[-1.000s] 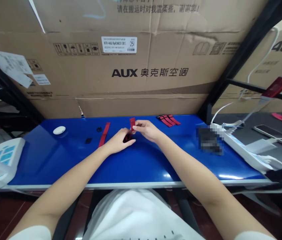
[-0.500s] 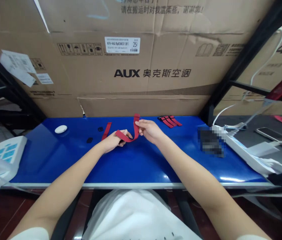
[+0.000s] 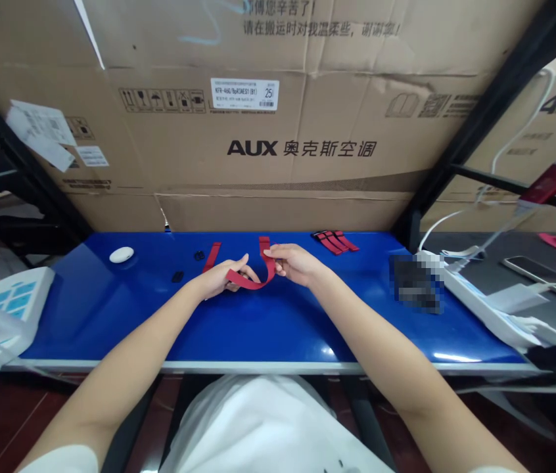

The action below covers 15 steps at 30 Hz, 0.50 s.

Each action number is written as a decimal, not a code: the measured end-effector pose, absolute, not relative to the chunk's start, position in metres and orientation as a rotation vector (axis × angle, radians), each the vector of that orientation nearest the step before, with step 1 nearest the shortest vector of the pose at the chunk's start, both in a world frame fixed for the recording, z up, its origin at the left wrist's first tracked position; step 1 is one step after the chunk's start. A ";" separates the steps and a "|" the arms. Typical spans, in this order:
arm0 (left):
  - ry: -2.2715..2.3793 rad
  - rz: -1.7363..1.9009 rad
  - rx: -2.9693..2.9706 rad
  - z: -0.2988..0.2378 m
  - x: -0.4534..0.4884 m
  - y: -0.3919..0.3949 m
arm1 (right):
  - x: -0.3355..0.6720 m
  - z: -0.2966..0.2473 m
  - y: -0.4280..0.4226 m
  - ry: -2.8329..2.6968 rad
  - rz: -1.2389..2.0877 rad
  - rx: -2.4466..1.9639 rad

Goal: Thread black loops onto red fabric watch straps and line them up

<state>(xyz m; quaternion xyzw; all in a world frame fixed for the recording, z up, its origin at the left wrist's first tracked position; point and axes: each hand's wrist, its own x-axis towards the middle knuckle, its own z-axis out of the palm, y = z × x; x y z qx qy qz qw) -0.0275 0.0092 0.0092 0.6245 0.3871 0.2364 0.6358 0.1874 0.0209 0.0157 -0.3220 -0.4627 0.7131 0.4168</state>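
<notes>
A red webbing strap (image 3: pixel 253 284) hangs in a U-shaped curve between my hands. My right hand (image 3: pixel 298 264) pinches it near its upper end, which stands up past the fingertips. The other end crosses in front of my left hand (image 3: pixel 219 278), whose fingers are curled with the thumb raised. A dark bit shows under those fingers, too hidden to name. Behind my left hand a second red strap (image 3: pixel 213 256) lies on the blue table (image 3: pixel 268 328). Two small black plastic pieces, one farther back (image 3: pixel 200 255) and one nearer (image 3: pixel 177 276), lie left of it.
Several red straps with black parts (image 3: pixel 336 241) lie at the back right. A white oval object (image 3: pixel 121 254) sits at the left. Power strips stand at the left (image 3: pixel 16 315) and right (image 3: pixel 489 309), with cables. A large cardboard box (image 3: pixel 302 171) walls off the back.
My right hand has lowered slightly, bringing the strap down with it. The strap's left end now sits lower across my left hand, and the left thumb has lifted.
</notes>
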 end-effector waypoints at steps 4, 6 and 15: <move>0.833 0.476 1.440 0.016 -0.021 0.000 | 0.189 0.023 0.016 -1.175 1.820 -0.827; 0.763 0.405 1.451 0.019 -0.018 -0.005 | 0.190 0.023 0.017 -1.191 1.850 -0.842; 0.708 0.394 1.500 0.010 -0.016 -0.007 | 0.192 0.017 0.020 -1.331 1.875 -0.884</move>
